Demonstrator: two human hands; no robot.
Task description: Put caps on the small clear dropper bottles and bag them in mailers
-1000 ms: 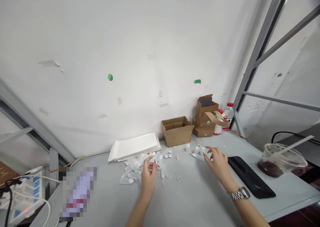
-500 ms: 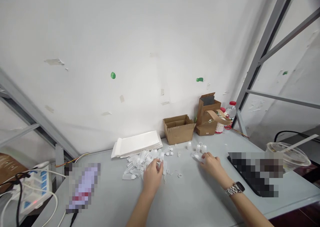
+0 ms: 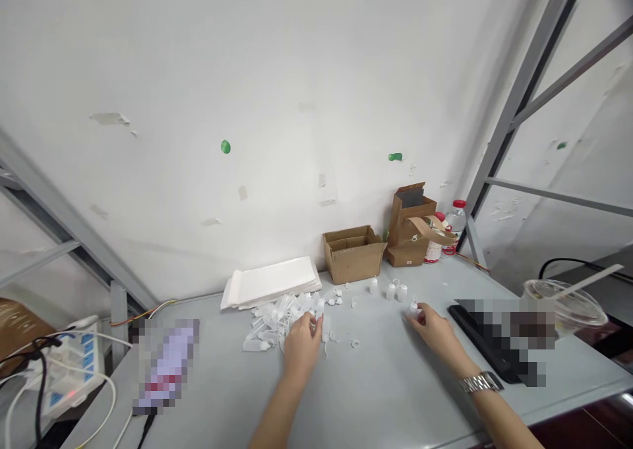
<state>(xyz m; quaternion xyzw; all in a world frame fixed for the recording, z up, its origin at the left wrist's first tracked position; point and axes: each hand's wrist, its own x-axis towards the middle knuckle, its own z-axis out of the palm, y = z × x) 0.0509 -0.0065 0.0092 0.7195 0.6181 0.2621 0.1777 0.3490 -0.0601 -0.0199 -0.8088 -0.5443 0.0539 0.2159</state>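
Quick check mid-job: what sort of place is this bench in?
Most likely a small workshop or hand-packing bench: a pile of small plastic bottles lies loose on the grey table, an open cardboard box stands by the wall, and a bare metal rack frame rises on the right.

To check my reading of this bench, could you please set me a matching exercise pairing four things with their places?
Things:
1 left hand
2 right hand
3 cardboard box
4 power strip

Places:
A open, against the wall
B at the far left of the picture
C at the pile of clear bottles
D pinching a small white bottle away from the pile

Pairs: 1-C, 2-D, 3-A, 4-B.
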